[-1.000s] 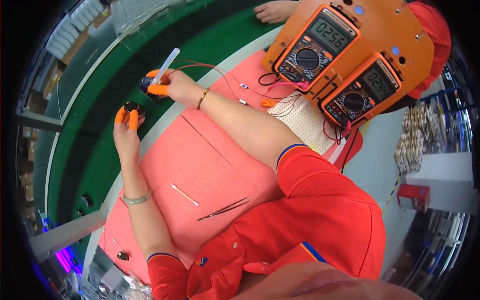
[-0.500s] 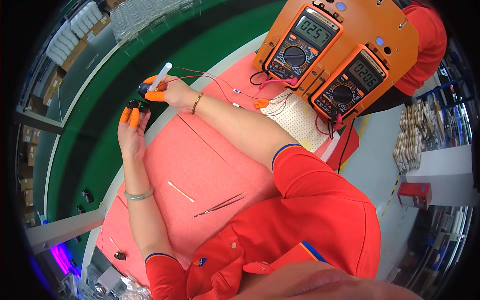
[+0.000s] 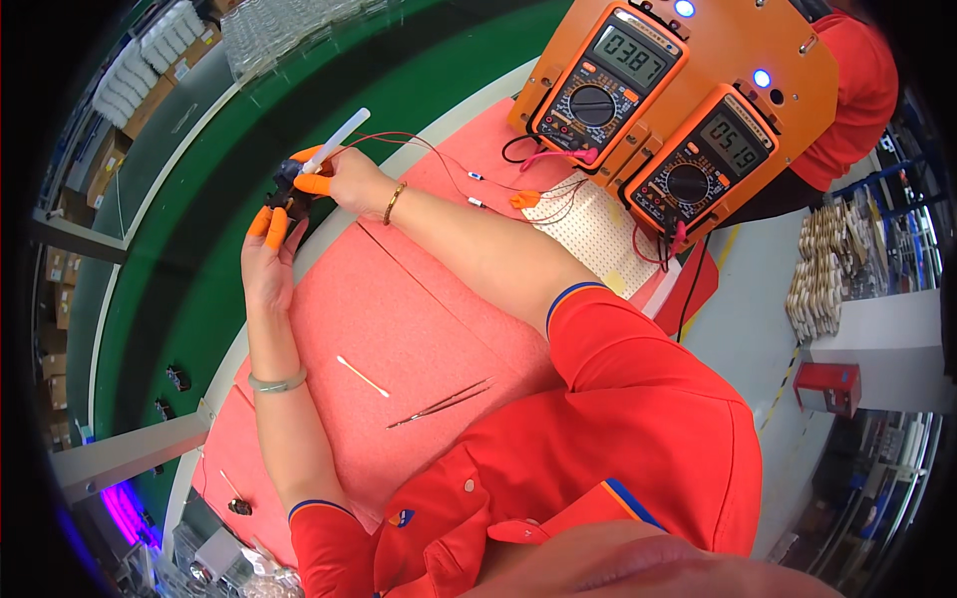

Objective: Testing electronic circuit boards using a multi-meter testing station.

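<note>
At the upper left, my right hand [image 3: 349,181], with orange finger covers, grips a dark test fixture [image 3: 289,171] with a translucent white handle [image 3: 341,140]. Thin red wires trail from it to the right. Just below, my left hand [image 3: 267,261], also with orange finger covers, is closed on a small black part [image 3: 278,197]. This part is up against the fixture; fingers hide how the two meet. Two orange-rimmed multimeters [image 3: 610,85] stand on an orange panel, and lamps [image 3: 763,78] above them glow blue.
A cotton swab [image 3: 363,376] and tweezers [image 3: 439,403] lie on the pink mat [image 3: 399,319]. Beyond it curves a green conveyor [image 3: 199,299] carrying small black parts [image 3: 177,378]. A white perforated board [image 3: 573,229] lies below the meters. Someone in red [image 3: 862,90] is behind the panel.
My left hand has risen slightly, bringing the black part up against the fixture. The handle has tilted further right. The panel lamps have lit up brightly and both meter readings have changed.
</note>
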The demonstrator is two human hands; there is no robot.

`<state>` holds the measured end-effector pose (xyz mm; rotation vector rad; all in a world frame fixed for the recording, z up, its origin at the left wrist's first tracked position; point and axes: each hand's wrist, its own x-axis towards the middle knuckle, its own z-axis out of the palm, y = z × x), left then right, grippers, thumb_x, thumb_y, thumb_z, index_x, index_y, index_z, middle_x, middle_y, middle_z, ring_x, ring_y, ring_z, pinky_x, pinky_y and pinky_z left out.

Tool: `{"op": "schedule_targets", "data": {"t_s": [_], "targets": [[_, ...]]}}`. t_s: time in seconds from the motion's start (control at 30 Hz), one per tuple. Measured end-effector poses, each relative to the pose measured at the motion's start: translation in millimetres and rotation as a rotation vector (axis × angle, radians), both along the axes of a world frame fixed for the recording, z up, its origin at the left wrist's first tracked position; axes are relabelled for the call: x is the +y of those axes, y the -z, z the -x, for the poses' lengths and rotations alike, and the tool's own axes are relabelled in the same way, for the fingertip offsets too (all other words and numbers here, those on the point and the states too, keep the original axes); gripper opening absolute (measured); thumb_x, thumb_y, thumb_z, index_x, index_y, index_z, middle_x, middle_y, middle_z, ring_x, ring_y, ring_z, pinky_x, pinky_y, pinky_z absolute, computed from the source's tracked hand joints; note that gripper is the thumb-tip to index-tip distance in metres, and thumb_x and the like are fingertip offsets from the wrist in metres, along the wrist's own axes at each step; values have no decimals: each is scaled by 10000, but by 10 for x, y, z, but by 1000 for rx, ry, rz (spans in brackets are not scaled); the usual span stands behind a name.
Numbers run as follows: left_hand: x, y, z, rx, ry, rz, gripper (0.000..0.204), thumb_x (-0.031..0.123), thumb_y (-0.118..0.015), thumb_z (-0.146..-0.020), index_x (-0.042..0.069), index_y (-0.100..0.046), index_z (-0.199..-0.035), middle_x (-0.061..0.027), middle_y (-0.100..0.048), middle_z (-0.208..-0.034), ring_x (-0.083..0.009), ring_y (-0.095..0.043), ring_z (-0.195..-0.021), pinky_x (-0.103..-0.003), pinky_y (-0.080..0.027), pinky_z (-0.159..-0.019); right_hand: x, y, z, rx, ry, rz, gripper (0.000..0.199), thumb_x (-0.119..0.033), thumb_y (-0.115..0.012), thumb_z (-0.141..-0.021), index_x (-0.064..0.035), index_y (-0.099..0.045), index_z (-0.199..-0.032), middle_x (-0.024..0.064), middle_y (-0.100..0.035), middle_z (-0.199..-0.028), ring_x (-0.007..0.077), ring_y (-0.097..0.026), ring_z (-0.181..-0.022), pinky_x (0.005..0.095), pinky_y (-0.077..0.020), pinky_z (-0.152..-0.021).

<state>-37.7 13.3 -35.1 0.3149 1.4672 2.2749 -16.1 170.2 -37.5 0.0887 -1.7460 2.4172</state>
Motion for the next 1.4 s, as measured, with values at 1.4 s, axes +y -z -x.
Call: {"op": "schedule_targets", "data": {"t_s": [1.4], "targets": [[-83, -204, 4, 31, 98, -412, 387, 29, -542, -769, 117, -423, -1127, -130, -506, -1059, -232, -548, -888, -337, -473, -761, 81, 11, 119, 94, 96, 154, 309, -84, -472, -831, 6, -418, -1122, 87, -512, -1019, 185, -529, -909, 349, -465, -782]]}}
